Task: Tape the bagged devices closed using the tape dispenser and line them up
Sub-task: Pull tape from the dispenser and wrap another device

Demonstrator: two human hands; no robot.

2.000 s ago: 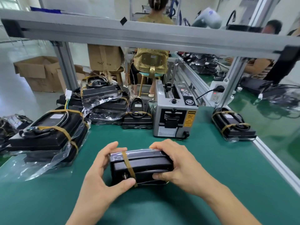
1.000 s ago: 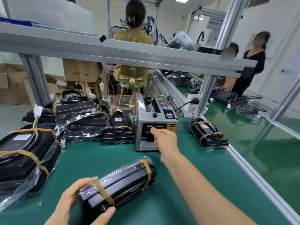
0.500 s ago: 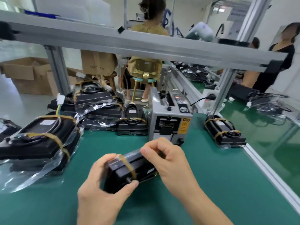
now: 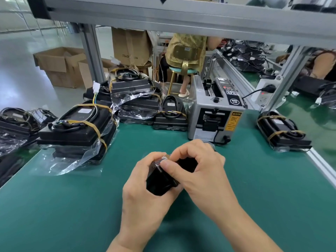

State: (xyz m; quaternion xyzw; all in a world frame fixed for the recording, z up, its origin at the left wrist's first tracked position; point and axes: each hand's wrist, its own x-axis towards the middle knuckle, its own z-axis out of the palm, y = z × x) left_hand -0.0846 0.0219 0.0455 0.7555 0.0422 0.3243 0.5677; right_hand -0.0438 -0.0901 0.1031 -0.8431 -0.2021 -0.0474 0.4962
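The right fingers (image 4: 179, 153) curl over the top end of a black bagged device (image 4: 160, 180), and the thumb presses flat on a bit of brownish tape (image 4: 166, 157) at its upper edge. The right hand (image 4: 201, 171) covers most of that end. The left hand (image 4: 143, 186) grasps the device from the other side, fingers wrapped round its near left face and the palm under it. The device is held tilted, just above the green worktop (image 4: 263, 188), in the middle near the front edge.

Straight behind the hands stands the grey tape dispenser (image 4: 212, 117), its front slot and yellow warning label turned toward the person. To its right lies one taped device (image 4: 283, 131) in its bag, alone near the worktop's metal edge. To the dispenser's left sits a small taped device (image 4: 171, 119), just beside it, then a stack (image 4: 134, 99) of bagged devices with loose clear plastic. Nearer the left stands a larger pile (image 4: 78, 128) bound with brown tape, its bag mouth spread out on the worktop. More black units (image 4: 16, 122) lie at the far left edge.

An aluminium frame (image 4: 181, 17) crosses overhead. Beyond it are cardboard boxes (image 4: 61, 66) on the floor and a seated person (image 4: 187, 51) with their back turned.
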